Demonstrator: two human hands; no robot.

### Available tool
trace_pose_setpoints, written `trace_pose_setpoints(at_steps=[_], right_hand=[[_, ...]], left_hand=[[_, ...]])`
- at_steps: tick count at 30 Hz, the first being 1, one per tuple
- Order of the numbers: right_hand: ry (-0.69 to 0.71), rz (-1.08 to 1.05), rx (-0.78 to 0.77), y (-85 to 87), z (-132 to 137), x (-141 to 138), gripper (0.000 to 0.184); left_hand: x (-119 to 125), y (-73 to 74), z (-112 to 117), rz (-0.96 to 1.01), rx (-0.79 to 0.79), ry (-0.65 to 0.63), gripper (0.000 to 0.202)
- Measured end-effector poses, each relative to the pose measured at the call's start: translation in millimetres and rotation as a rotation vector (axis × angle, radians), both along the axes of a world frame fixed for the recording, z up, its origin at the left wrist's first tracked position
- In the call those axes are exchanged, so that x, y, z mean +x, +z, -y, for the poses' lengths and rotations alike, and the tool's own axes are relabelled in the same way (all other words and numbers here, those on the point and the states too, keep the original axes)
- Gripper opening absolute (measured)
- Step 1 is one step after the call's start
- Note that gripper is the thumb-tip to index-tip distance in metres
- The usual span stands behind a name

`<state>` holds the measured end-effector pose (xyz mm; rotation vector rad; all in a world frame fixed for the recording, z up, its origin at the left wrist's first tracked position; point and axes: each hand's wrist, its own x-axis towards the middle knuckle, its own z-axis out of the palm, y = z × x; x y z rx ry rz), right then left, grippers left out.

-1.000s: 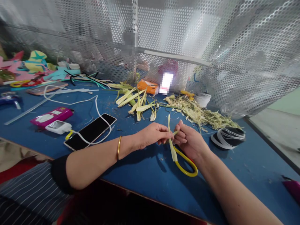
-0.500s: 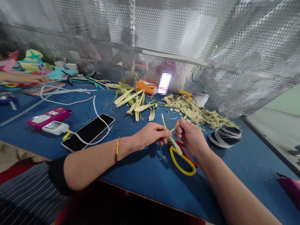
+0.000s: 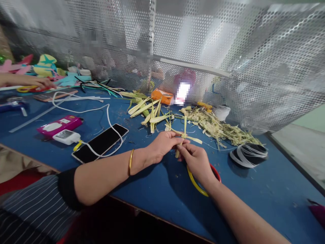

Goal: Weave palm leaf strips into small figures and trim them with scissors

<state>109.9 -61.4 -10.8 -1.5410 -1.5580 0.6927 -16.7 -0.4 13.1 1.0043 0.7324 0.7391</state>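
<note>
Crossed strips of pale corn husk (image 3: 185,135) form a small cross shape just above the blue table. My left hand (image 3: 165,145) pinches the cross near its middle, from the left. From the right, my right hand (image 3: 196,161) has its thumb and fingers closed on the lower end of the strips. The fingertips of both hands meet there and partly hide the husk. Under my right hand lie scissors with one yellow handle (image 3: 195,183) and one red handle (image 3: 215,172); their blades are hidden.
Loose husk leaves (image 3: 158,118) and a heap of shredded husk (image 3: 218,127) lie beyond my hands. A black form wound with white thread (image 3: 248,156) is at right. Left are a phone (image 3: 101,142), a white cable (image 3: 108,112) and a magenta pack (image 3: 61,127). Another person's hand (image 3: 40,81) rests far left.
My right hand has moved in from beside the husk to grip its lower end. The strips have turned, one now pointing up and one right. The view has shifted slightly.
</note>
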Motion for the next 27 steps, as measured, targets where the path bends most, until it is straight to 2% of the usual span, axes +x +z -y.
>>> trace_pose_setpoints(at_steps=[4,8,16,18,20,24,25,27], right_hand=[[0.003,0.028,0.081,-0.6,-1,-1,0.037],[0.094,0.096,0.096,4.4,0,1,0.034],[0.168,0.193,0.151,-0.8,-1,-2,0.031],[0.152,0.260,0.161,-1.0,1,-2,0.031],[0.098,0.406,0.239,2.3,4,1,0.031],[-0.185,0.654,0.475,13.7,2,17,0.027],[-0.226,0.663,0.482,15.2,0,21,0.025],[-0.169,0.626,0.401,14.8,-4,25,0.022]], left_hand=[[0,-1.0,0,0.006,0.032,0.003,0.010],[1,-1.4,-1,-0.006,0.057,0.036,0.010],[1,-2.5,-2,-0.067,0.008,0.098,0.009],[0,-2.2,-5,-0.076,0.007,0.096,0.008],[-1,-0.4,-8,-0.059,0.005,0.092,0.010],[-5,4.7,-9,-0.028,-0.026,0.052,0.015],[-6,5.4,-9,-0.038,-0.025,0.031,0.014],[-6,5.3,-7,-0.071,-0.003,0.004,0.008]])
